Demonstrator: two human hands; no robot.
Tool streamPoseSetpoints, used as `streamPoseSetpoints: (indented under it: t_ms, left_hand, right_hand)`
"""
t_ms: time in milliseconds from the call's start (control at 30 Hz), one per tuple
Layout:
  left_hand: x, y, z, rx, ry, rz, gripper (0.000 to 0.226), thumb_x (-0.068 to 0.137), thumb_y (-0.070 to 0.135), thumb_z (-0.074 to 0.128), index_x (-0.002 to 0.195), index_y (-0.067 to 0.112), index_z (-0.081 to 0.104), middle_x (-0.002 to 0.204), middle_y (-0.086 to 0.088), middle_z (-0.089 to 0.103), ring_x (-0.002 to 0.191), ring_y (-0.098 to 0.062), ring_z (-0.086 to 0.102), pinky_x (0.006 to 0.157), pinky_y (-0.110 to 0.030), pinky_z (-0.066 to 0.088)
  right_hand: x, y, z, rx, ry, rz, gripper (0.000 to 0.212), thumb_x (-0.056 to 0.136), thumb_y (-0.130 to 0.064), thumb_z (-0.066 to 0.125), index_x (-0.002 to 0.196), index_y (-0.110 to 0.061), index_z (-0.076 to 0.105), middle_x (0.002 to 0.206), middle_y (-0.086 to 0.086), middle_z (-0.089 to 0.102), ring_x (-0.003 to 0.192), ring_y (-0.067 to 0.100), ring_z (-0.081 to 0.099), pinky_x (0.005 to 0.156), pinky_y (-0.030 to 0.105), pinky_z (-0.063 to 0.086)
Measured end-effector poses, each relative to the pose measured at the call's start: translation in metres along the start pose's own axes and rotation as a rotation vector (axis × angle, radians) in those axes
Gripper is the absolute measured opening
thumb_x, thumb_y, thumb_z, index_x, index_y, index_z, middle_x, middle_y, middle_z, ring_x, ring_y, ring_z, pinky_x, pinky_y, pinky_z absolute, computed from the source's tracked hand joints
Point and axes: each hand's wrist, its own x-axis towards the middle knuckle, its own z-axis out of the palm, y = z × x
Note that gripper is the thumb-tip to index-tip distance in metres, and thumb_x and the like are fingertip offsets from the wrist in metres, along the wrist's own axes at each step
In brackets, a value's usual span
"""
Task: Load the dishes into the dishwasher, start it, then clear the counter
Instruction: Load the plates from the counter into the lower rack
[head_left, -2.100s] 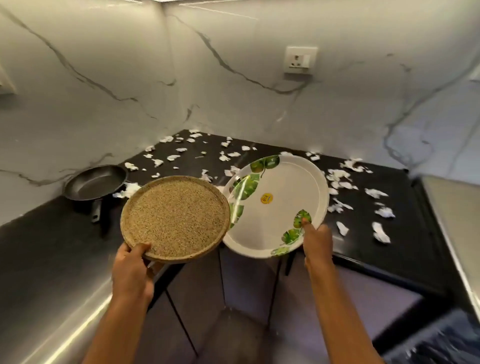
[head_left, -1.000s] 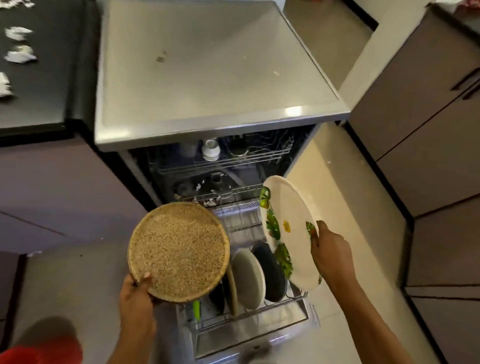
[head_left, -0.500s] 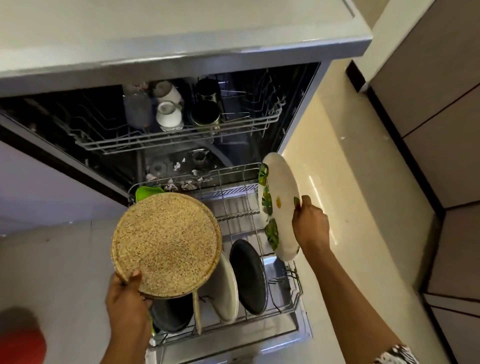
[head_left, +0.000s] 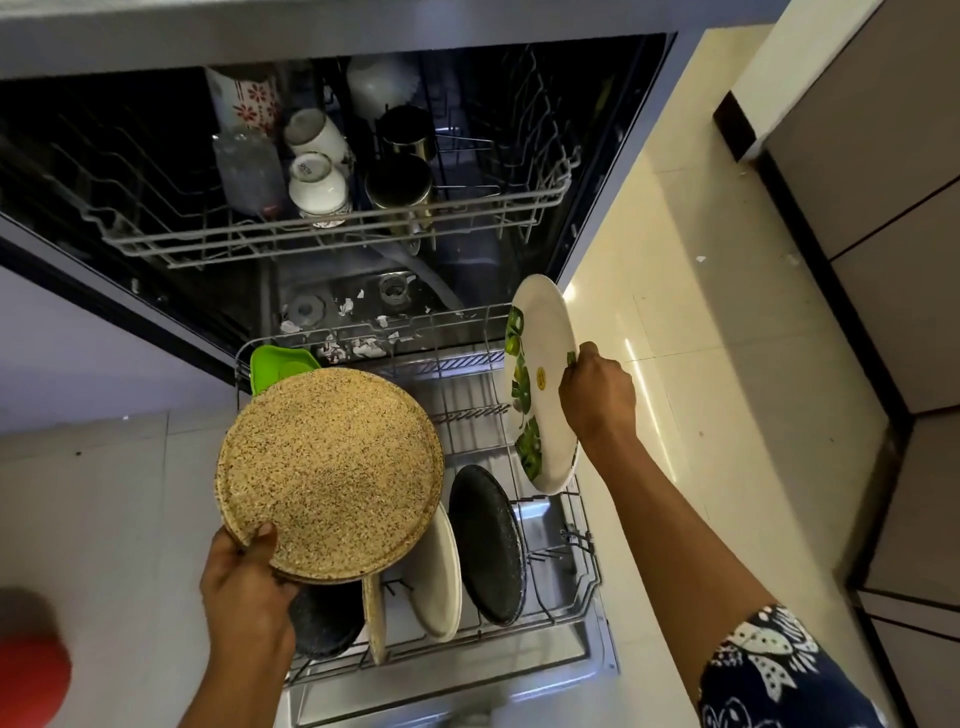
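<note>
As two plates hang over the pulled-out lower rack (head_left: 574, 551) of an open dishwasher (head_left: 618, 135), a person's left hand (head_left: 249, 587) pinches the near rim of a speckled tan plate (head_left: 327, 467). The thumb lies on top and the fingers curl beneath, holding it nearly flat above the rack's left side. The right hand (head_left: 597, 400) grips the right edge of a white leaf-print plate (head_left: 545, 322), turned on edge over the rack's right side; whether its lower edge touches the wires cannot be told. Both plates look rigid and fairly light, judging by the one-handed rim holds. The white one's glossy face suggests a slick surface, best held at the rim with a thumb across the lip, and either could chip against the tines. A black plate (head_left: 485, 545) and a cream plate (head_left: 439, 577) stand upright in slots between them. Cups (head_left: 317, 189) sit upturned in the upper rack (head_left: 337, 240). A round yellow sticker (head_left: 540, 378) on the leaf-print plate carries marks too small to read; a stamp on one cup's base is likewise illegible.
</note>
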Motion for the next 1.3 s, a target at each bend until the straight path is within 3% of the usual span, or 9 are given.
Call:
streamPoseSetpoints:
  t_ms: [200, 333, 567, 767, 933, 1033, 1133, 1233, 1300]
  left_hand:
    - [0.002, -0.002, 0.003, -0.017, -0.005, -0.014, 0.031, 0.096, -0.001, 0.044, 0.095, 0.026, 0.059, 0.098, 0.009, 0.062, 0.090, -0.010, 0.058, 0.061, -0.025, 0.055]
    - [0.005, 0.001, 0.003, -0.024, -0.005, -0.017, 0.032, 0.095, -0.001, 0.044, 0.094, 0.027, 0.059, 0.099, 0.009, 0.063, 0.091, -0.010, 0.059, 0.059, -0.024, 0.055]
    - [0.012, 0.001, 0.001, -0.027, 0.007, -0.021, 0.031, 0.095, -0.001, 0.045, 0.093, 0.026, 0.060, 0.096, 0.008, 0.062, 0.087, -0.011, 0.059, 0.056, -0.023, 0.055]
    - [0.021, -0.002, 0.000, -0.021, 0.012, -0.033, 0.031, 0.094, -0.002, 0.045, 0.093, 0.025, 0.060, 0.096, 0.008, 0.062, 0.087, -0.011, 0.058, 0.056, -0.025, 0.054]
    - [0.021, -0.006, 0.000, -0.019, 0.000, -0.047, 0.031, 0.094, -0.001, 0.046, 0.094, 0.026, 0.060, 0.098, 0.009, 0.063, 0.090, -0.012, 0.059, 0.059, -0.028, 0.055]
    - [0.018, -0.007, 0.002, -0.005, -0.015, -0.054, 0.031, 0.095, -0.001, 0.045, 0.094, 0.027, 0.059, 0.098, 0.010, 0.062, 0.090, -0.011, 0.058, 0.059, -0.027, 0.055]
    - [0.017, -0.008, 0.003, 0.009, -0.028, -0.063, 0.031, 0.095, -0.001, 0.045, 0.094, 0.027, 0.059, 0.098, 0.010, 0.062, 0.090, -0.011, 0.059, 0.069, -0.036, 0.056]
    - [0.017, -0.008, 0.002, 0.023, -0.042, -0.058, 0.030, 0.095, 0.000, 0.045, 0.095, 0.026, 0.059, 0.098, 0.010, 0.063, 0.090, -0.011, 0.060, 0.067, -0.033, 0.055]
    - [0.016, -0.008, 0.001, 0.031, -0.046, -0.056, 0.030, 0.095, 0.000, 0.045, 0.097, 0.026, 0.060, 0.098, 0.010, 0.063, 0.090, -0.010, 0.060, 0.065, -0.031, 0.055]
  right_hand:
    - [0.026, -0.015, 0.002, 0.040, -0.034, -0.038, 0.025, 0.093, -0.011, 0.045, 0.113, 0.001, 0.054, 0.109, 0.019, 0.063, 0.091, 0.036, 0.062, 0.065, 0.031, 0.043]
    - [0.048, -0.027, 0.007, 0.092, -0.068, 0.000, 0.028, 0.091, -0.014, 0.049, 0.116, -0.004, 0.058, 0.110, 0.016, 0.065, 0.092, 0.033, 0.063, 0.076, 0.036, 0.052]
    - [0.071, -0.043, 0.021, 0.089, -0.206, 0.024, 0.041, 0.088, -0.016, 0.054, 0.129, -0.007, 0.053, 0.120, 0.015, 0.060, 0.104, 0.034, 0.060, 0.088, 0.039, 0.052]
    - [0.076, -0.046, 0.030, 0.130, -0.220, 0.063, 0.043, 0.089, -0.019, 0.052, 0.131, -0.010, 0.050, 0.119, 0.014, 0.060, 0.100, 0.033, 0.062, 0.085, 0.041, 0.054]
    - [0.057, -0.046, 0.047, 0.039, -0.154, -0.014, 0.035, 0.095, -0.020, 0.044, 0.123, -0.003, 0.054, 0.116, 0.017, 0.062, 0.101, 0.036, 0.061, 0.081, 0.039, 0.053]
    - [0.064, -0.046, 0.042, 0.079, -0.186, 0.053, 0.040, 0.095, -0.032, 0.040, 0.124, -0.008, 0.055, 0.117, 0.012, 0.062, 0.101, 0.033, 0.061, 0.081, 0.037, 0.051]
    - [0.074, -0.047, 0.035, 0.077, -0.250, 0.096, 0.053, 0.093, -0.052, 0.034, 0.122, -0.014, 0.057, 0.113, 0.009, 0.064, 0.097, 0.031, 0.062, 0.086, 0.040, 0.052]
    - [0.078, -0.042, 0.029, 0.053, -0.309, 0.081, 0.072, 0.086, -0.072, 0.025, 0.109, -0.014, 0.061, 0.102, 0.009, 0.065, 0.092, 0.030, 0.063, 0.086, 0.042, 0.052]
    - [0.072, -0.035, 0.024, 0.122, -0.276, 0.070, 0.074, 0.085, -0.074, 0.022, 0.102, -0.013, 0.060, 0.100, 0.010, 0.065, 0.088, 0.029, 0.062, 0.081, 0.040, 0.052]
